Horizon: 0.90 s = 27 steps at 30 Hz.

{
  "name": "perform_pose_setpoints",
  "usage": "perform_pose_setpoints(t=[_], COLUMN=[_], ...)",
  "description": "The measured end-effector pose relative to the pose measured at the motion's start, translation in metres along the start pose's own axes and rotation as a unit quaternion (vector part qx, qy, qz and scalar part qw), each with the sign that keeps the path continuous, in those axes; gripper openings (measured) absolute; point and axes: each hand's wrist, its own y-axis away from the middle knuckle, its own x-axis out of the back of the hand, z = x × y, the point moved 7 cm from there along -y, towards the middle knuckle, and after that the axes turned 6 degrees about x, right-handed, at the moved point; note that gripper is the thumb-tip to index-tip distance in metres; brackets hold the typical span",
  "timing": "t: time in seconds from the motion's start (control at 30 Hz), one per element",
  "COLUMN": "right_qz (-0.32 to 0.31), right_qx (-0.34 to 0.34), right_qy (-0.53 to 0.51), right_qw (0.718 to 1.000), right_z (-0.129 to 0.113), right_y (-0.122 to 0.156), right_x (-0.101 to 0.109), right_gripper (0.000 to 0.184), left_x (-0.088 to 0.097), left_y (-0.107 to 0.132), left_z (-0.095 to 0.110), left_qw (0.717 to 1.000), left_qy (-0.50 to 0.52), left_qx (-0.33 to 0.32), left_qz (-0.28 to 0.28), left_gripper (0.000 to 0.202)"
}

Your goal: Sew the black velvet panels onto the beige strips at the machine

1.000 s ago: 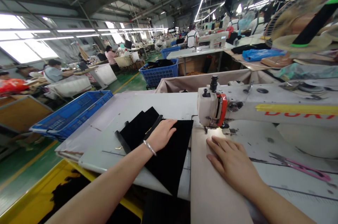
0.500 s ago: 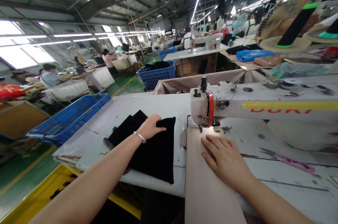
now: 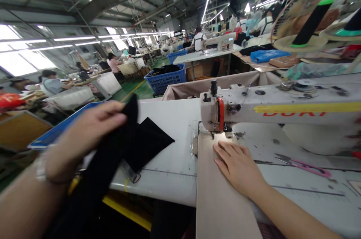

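Observation:
My left hand is raised above the table's left edge, fingers pinched on a black fabric piece that hangs down from it; the hand is blurred by motion. Another black fabric piece lies flat on the white table just beyond it. My right hand rests flat with fingers spread on a beige fabric strip, directly in front of the needle area of the white sewing machine.
Pink-handled scissors lie on the machine bed to the right. A blue crate stands left of the table, another blue basket behind it. A beige cloth bin sits behind the machine. Other people work at distant tables.
My left hand gathered the black fabric, lifted one piece off the table and drew it up and to the left. My right hand has stayed flat on the beige strip.

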Motion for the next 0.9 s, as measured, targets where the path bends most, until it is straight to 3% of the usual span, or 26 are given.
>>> perform_pose_setpoints(t=[0.07,0.1,0.2,0.27,0.33,0.63,0.9], right_qz=[-0.004,-0.006,-0.013,-0.016,-0.018,-0.025,-0.031], right_qx=[-0.005,-0.008,-0.016,-0.021,-0.022,-0.011,-0.012], right_qy=[0.003,0.004,-0.007,-0.019,-0.025,-0.019,-0.006], right_qw=[1.0,1.0,1.0,0.999,0.999,0.999,0.999], right_z=[0.0,0.0,0.0,0.001,0.002,0.001,0.002], right_y=[-0.001,-0.001,-0.002,-0.002,-0.001,-0.003,-0.002], right_x=[0.001,0.002,0.005,0.006,0.006,0.006,0.003], right_gripper=[0.039,0.039,0.039,0.039,0.041,0.048,0.051], left_x=[-0.086,-0.127,-0.223,-0.256,-0.267,-0.268,-0.269], left_y=[-0.011,-0.016,-0.031,-0.039,-0.043,-0.05,-0.052], left_z=[0.014,0.022,0.028,0.027,0.029,0.028,0.032], left_qw=[0.985,0.973,0.972,0.979,0.983,0.991,0.992], left_qy=[0.092,0.123,0.092,0.057,0.045,0.024,0.005], left_qx=[-0.03,-0.063,-0.091,-0.083,-0.081,-0.066,-0.071], left_qz=[-0.143,-0.183,-0.196,-0.177,-0.158,-0.112,-0.109], left_gripper=[0.028,0.026,0.022,0.015,0.009,0.007,0.005])
